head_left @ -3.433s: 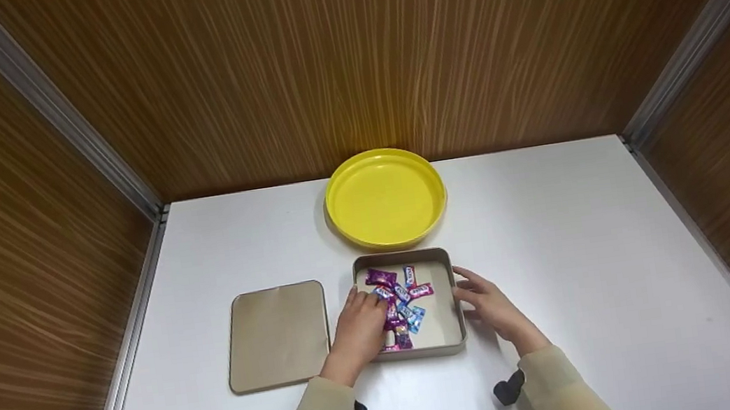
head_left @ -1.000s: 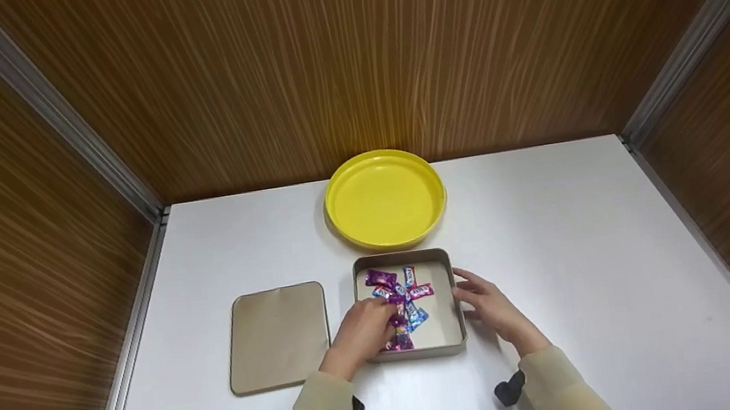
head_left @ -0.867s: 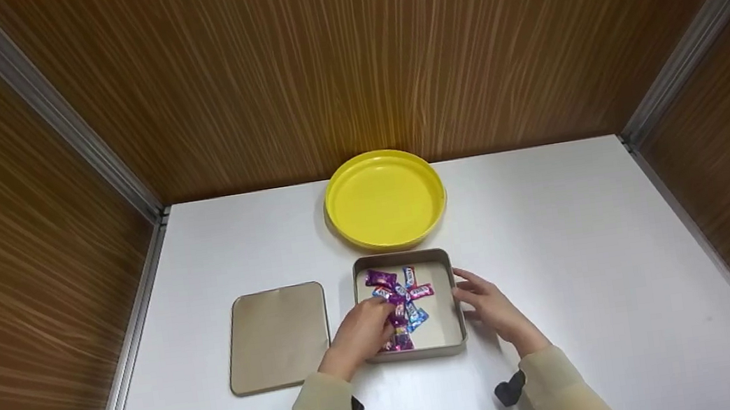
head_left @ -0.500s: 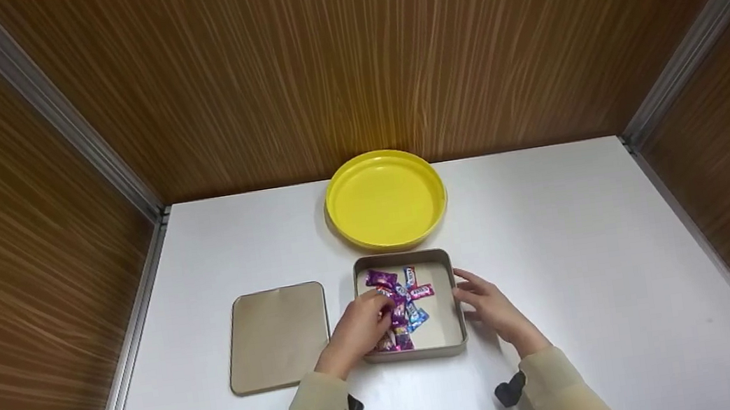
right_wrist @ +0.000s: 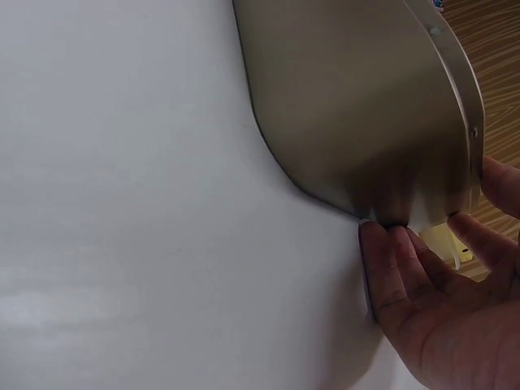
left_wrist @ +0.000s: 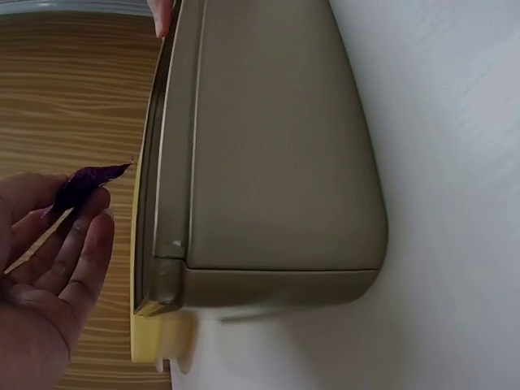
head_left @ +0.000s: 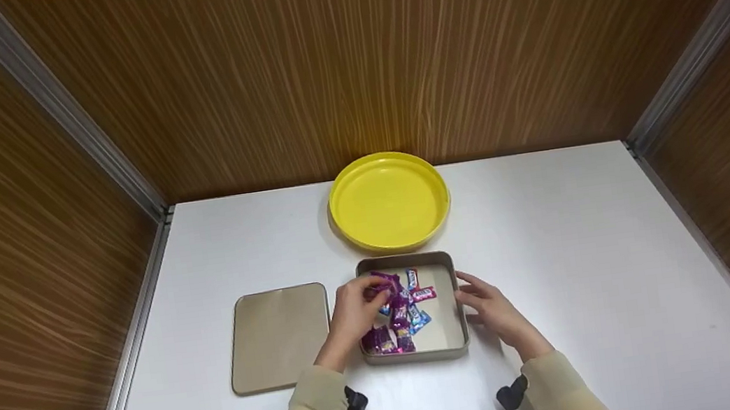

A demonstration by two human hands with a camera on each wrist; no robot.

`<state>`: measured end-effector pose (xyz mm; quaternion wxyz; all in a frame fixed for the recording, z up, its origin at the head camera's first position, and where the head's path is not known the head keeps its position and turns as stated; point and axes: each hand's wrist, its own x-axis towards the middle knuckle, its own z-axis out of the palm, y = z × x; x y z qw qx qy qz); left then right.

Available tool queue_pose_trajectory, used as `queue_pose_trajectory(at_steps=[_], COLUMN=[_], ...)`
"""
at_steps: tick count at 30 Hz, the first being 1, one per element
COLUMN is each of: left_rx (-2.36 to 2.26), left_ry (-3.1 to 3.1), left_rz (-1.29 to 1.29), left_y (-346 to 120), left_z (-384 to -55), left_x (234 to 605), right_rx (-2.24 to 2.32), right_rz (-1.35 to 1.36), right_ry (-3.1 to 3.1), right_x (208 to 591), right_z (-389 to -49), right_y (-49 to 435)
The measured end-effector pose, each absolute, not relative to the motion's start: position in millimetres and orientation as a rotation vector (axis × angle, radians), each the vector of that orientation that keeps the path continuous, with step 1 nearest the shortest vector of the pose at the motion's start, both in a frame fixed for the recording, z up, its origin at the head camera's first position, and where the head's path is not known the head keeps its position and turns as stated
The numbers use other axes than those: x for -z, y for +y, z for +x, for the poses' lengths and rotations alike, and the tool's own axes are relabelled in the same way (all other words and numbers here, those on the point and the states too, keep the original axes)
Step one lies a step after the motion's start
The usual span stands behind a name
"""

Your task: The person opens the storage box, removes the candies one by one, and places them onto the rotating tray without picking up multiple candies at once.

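Above the left part of a square tan tin, my left hand pinches a purple-wrapped candy between thumb and fingers. In the left wrist view this candy is held clear of the tin's rim. Several wrapped candies lie loosely inside the tin, among them a purple one, a blue one and a pink one. My right hand touches the tin's right side with extended fingers, as the right wrist view confirms. Some candies are hidden beneath my left hand.
The tan square lid lies flat on the white table, left of the tin. Behind the tin stands a round yellow tray. Wood-grain panels enclose the back and both sides.
My left hand has lifted from among the candies with a purple one pinched in it. Candies at the tin's near left corner are now uncovered. My right hand has stayed at the tin's side.
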<state>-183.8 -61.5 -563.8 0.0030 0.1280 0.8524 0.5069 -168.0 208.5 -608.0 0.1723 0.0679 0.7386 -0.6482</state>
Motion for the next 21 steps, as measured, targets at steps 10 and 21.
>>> queue_pose_trajectory(at_steps=[10, 21], left_rx=[-1.709, -1.955], left_ry=[2.655, 2.452], left_rz=[0.184, -0.111], left_y=[-59.3, -65.6], left_z=[-199.0, -232.8], left_x=[559.5, 554.1], right_rx=[1.824, 1.832], right_rz=[0.211, 0.213], right_ry=[2.102, 2.088], right_x=[606.1, 606.4], right_z=[-165.9, -164.7], right_y=[210.2, 211.9])
